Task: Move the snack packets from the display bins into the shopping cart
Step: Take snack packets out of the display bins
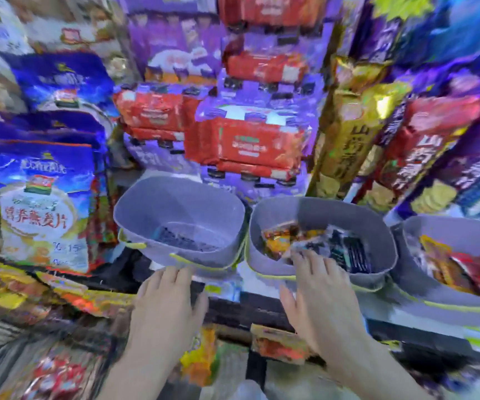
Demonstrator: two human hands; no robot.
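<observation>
Three grey display bins stand in a row on a shelf. The left bin (135,209) looks nearly bare inside. The middle bin (377,226) holds orange and dark snack packets (279,241). The right bin (423,226) holds red and yellow packets (464,269). My left hand (166,307) reaches toward the front rim of the left bin, fingers straight and holding nothing. My right hand (316,301) stretches over the middle bin's front rim, its fingertips at the packets inside. The view is blurred by motion. The shopping cart is not clearly visible.
Large blue oat bags (42,203) stand at the left. Red and purple biscuit packs (247,142) are stacked behind the bins. Gold and red snack bags (345,134) lean at the right. More packets (282,345) lie on a lower level under my hands.
</observation>
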